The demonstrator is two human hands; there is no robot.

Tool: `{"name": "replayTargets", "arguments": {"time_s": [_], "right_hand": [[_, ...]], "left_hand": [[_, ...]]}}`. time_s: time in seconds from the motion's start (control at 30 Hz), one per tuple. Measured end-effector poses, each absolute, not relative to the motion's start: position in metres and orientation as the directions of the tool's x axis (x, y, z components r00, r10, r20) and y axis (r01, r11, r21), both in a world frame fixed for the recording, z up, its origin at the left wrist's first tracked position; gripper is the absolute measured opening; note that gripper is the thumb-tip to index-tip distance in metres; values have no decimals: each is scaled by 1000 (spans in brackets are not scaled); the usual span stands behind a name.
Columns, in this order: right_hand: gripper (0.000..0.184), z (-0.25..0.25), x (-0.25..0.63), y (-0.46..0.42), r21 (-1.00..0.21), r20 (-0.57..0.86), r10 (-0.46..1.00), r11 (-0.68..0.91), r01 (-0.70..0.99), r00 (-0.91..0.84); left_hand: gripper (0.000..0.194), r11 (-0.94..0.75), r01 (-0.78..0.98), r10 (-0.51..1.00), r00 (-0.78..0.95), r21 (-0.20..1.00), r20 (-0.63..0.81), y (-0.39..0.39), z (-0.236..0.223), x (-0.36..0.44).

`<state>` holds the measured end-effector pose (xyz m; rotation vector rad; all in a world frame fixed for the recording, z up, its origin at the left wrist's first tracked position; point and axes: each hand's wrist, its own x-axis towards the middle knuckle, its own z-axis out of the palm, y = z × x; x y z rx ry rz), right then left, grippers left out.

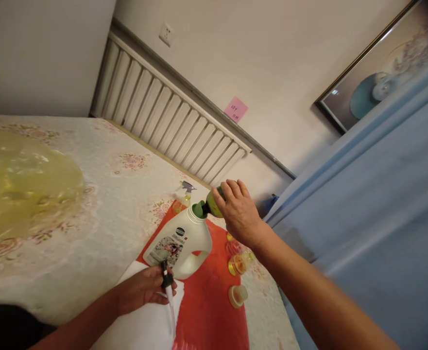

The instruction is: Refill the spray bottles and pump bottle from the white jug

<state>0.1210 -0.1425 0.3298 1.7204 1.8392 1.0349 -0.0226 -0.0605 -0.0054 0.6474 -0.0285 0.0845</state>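
Observation:
My right hand [238, 209] is wrapped round a green bottle [214, 203], tipped so its dark neck sits at the mouth of a white detergent jug [184, 238]. The jug stands on a red sheet [214, 311] and has a green ring inside its opening, a flowered label and a handle. Near the jug's base, my left hand [144, 290] grips a pump dispenser top [167, 279] with a black head and a long pale tube pointing down. Whether liquid flows from the bottle is not visible.
Behind the jug is a spray bottle [184, 194]. Small yellow bottles [238, 265] and a pale cap [237, 295] rest at the red sheet's right side. White paper [137, 323] lies in front. A yellow plastic bag [27, 184] is at left; a blue curtain [374, 204] hangs at right.

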Motion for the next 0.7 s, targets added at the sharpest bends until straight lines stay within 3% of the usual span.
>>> {"name": "replayTargets", "arguments": {"time_s": [0.2,0.33,0.43,0.53,0.7], "right_hand": [[52,327,120,-145,738,217,965,-64,671,-146],[59,320,126,-151,659,273,957,-115,743,-94],[61,308,139,-160,484,341,940,-197,853,24],[60,287,155,-179,214,418,892,-283,935,174],[73,229,170,-230,-156,549,778,-264,952,306]], "left_hand": [[25,785,-165,167,985,598,53,-65,-4,-29],[25,766,-176,207,978,618,21,-68,-3,-32],[28,761,-184,244,970,623,-11,-72,-1,-33],[30,756,-201,304,950,624,-63,-77,4,-37],[31,700,-245,396,915,671,-79,-92,29,-45]]}}
